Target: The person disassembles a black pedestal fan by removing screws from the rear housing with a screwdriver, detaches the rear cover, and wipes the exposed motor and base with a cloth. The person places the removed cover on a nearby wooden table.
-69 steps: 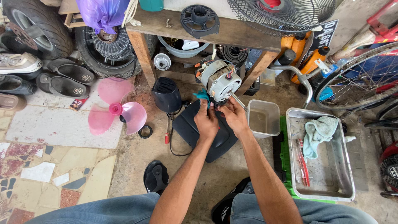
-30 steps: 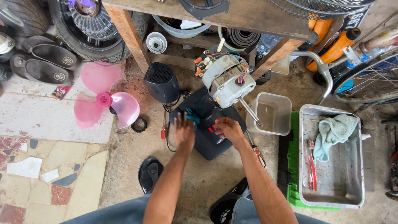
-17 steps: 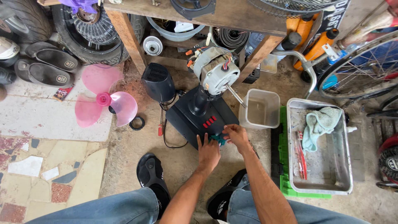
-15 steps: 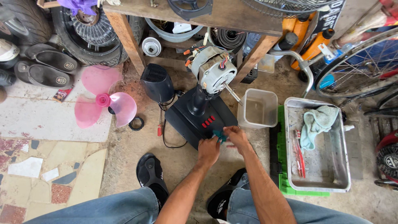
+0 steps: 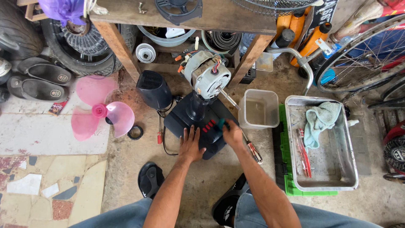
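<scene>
1. Even, bright daylight; shadows soft and short.
2. Darkest zone lies under the wooden bench (image 5: 177, 19).
3. Mild sheen on the metal tray (image 5: 337, 177); nothing blown out.
4. Wide-angle bending at the edges; focus sharp, no motion blur visible.

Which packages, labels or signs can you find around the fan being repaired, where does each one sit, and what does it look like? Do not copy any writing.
Small packet: flat, red and dark, on the pale floor slab left of the pink fan blade.
Round labels: pale discs on the two dark sandals at far left.
Sign: black board with white markings, leaning behind the orange bottles, top right.
No screens visible.
</scene>
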